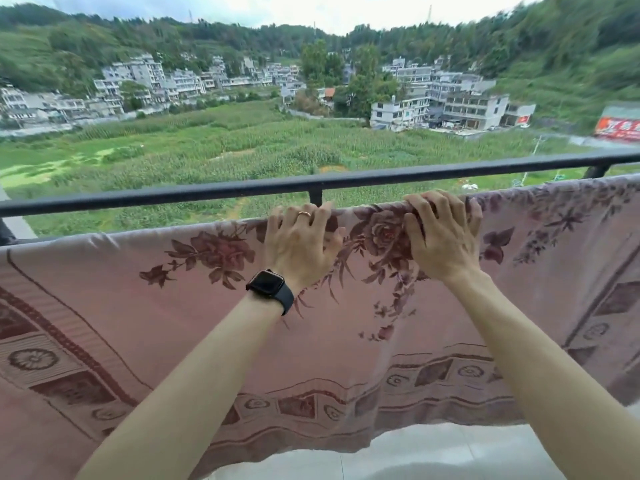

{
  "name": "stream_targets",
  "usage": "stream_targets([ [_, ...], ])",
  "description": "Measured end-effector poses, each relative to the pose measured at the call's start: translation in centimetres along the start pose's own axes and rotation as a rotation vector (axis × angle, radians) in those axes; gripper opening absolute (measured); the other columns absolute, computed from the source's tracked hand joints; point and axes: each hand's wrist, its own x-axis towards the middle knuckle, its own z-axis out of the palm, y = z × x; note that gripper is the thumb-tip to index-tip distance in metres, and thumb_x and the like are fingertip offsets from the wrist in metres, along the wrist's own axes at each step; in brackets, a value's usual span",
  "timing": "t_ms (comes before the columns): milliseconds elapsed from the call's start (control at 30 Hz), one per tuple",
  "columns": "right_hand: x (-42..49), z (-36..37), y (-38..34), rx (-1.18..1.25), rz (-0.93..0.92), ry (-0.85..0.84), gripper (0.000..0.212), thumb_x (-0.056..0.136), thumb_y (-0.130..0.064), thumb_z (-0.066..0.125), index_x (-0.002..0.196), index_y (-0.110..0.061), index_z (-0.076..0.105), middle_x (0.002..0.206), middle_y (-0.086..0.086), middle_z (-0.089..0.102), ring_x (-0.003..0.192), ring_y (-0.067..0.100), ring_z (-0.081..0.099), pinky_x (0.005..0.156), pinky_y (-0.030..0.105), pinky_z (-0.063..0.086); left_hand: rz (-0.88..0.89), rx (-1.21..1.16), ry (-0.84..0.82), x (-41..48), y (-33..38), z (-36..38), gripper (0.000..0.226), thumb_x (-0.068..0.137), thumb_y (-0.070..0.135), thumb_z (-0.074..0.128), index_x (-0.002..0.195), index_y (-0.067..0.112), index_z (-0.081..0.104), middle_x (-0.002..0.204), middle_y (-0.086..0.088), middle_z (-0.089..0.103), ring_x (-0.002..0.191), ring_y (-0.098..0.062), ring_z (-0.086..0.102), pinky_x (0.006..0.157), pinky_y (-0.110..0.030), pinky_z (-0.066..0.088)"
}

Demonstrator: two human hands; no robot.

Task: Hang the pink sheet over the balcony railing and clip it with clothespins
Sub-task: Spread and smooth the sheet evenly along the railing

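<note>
While draped over the railing (207, 194), the pink sheet (173, 306) sits in both hands' closed grip.

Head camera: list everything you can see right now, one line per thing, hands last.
pink sheet: one, pink with dark red floral and border print, draped over a lower rail, hanging toward the floor
top railing bar: one, black, above the sheet's upper edge
floor: pale, below the sheet's hem
clothespins: none visible
fields and buildings: green fields, white blocks, far beyond the railing
smartwatch: one, black, left wrist
ring: one, gold, left hand finger
left hand: curled over the sheet's top edge
right hand: gripping the top edge, right of the left hand
</note>
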Motion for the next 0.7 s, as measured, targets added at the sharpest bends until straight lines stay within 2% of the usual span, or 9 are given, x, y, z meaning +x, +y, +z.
stream_targets([
  [67, 0.1, -0.7, 4.3, -0.006, 0.048, 0.004, 0.035, 0.103, -0.045, 0.034, 0.134, -0.034, 0.046, 0.138, -0.004, 0.044, 0.141, 0.022, 0.032, 0.117, 0.060, 0.013, -0.002, 0.061, -0.026, 0.0, 0.0, 0.8, 0.043, 0.098, 0.047, 0.039, 0.129, 0.021, 0.052, 0.118, -0.005, 0.063, 0.105, -0.028, 0.056, 0.095, -0.045, 0.035],
  [133, 0.2, -1.6, 9.1, 0.006, 0.092, 0.012, 0.039, 0.103, -0.046, 0.032, 0.138, -0.035, 0.045, 0.142, -0.003, 0.043, 0.143, 0.023, 0.031, 0.115, 0.062, 0.016, -0.017, 0.129, -0.007, -0.4, -0.2, 1.0, 0.040, 0.096, 0.039, 0.039, 0.129, 0.020, 0.052, 0.115, -0.007, 0.061, 0.103, -0.030, 0.055, 0.096, -0.047, 0.036],
  [233, 0.5, -1.9, 12.5, -0.005, -0.008, -0.048, 0.047, 0.100, -0.051, 0.032, 0.144, -0.036, 0.043, 0.147, 0.001, 0.040, 0.145, 0.025, 0.030, 0.117, 0.060, 0.014, -0.225, 0.148, 0.061, 0.1, 2.8, 0.8, 0.040, 0.085, 0.026, 0.040, 0.119, 0.013, 0.057, 0.106, -0.013, 0.064, 0.098, -0.034, 0.054, 0.100, -0.054, 0.034],
  [300, 0.6, -2.1, 12.6, 0.044, -0.032, -0.093, 0.051, 0.099, -0.053, 0.033, 0.148, -0.037, 0.038, 0.154, 0.002, 0.034, 0.148, 0.024, 0.024, 0.120, 0.057, 0.010, -0.314, 0.105, 0.084, 1.7, 7.4, 1.3, 0.044, 0.079, 0.024, 0.043, 0.118, 0.011, 0.057, 0.110, -0.014, 0.064, 0.103, -0.035, 0.053, 0.105, -0.058, 0.030],
  [400, 0.5, -2.6, 13.6, 0.097, -0.095, -0.170, 0.053, 0.100, -0.048, 0.030, 0.153, -0.040, 0.027, 0.160, -0.004, 0.027, 0.152, 0.018, 0.015, 0.121, 0.055, 0.007, -0.135, 0.004, 0.066, 5.3, 16.8, 2.7, 0.056, 0.076, 0.022, 0.050, 0.131, 0.013, 0.051, 0.125, -0.010, 0.062, 0.117, -0.031, 0.053, 0.114, -0.058, 0.023],
  [467, 1.1, -3.4, 15.9, 0.092, -0.155, -0.192, 0.053, 0.101, -0.041, 0.028, 0.154, -0.039, 0.027, 0.161, -0.005, 0.029, 0.152, 0.016, 0.019, 0.121, 0.053, 0.008, -0.035, -0.014, 0.033, 7.9, 22.7, 3.8, 0.059, 0.077, 0.023, 0.056, 0.135, 0.014, 0.052, 0.128, -0.009, 0.063, 0.121, -0.029, 0.054, 0.116, -0.054, 0.023],
  [567, 2.6, -4.4, 21.2, 0.073, -0.117, -0.175, 0.047, 0.104, -0.042, 0.027, 0.150, -0.038, 0.034, 0.156, -0.007, 0.037, 0.150, 0.017, 0.026, 0.120, 0.054, 0.006, -0.073, 0.004, -0.037, 10.5, 28.0, 5.7, 0.056, 0.079, 0.029, 0.052, 0.133, 0.014, 0.054, 0.123, -0.010, 0.065, 0.116, -0.033, 0.055, 0.109, -0.050, 0.032],
  [633, 3.4, -4.6, 25.4, 0.037, -0.098, -0.198, 0.046, 0.104, -0.049, 0.022, 0.147, -0.042, 0.037, 0.154, -0.010, 0.038, 0.149, 0.018, 0.026, 0.119, 0.056, 0.007, -0.110, 0.027, -0.071, 10.7, 28.8, 6.6, 0.054, 0.079, 0.032, 0.046, 0.131, 0.016, 0.054, 0.120, -0.008, 0.062, 0.112, -0.034, 0.052, 0.106, -0.049, 0.033],
  [700, 3.5, -4.7, 30.1, 0.040, -0.021, -0.173, 0.047, 0.102, -0.053, 0.018, 0.143, -0.042, 0.039, 0.152, -0.010, 0.038, 0.149, 0.018, 0.023, 0.119, 0.058, 0.006, -0.119, 0.034, -0.015, 10.1, 28.1, 7.1, 0.048, 0.085, 0.036, 0.043, 0.127, 0.015, 0.055, 0.115, -0.008, 0.062, 0.107, -0.033, 0.052, 0.103, -0.049, 0.033],
])
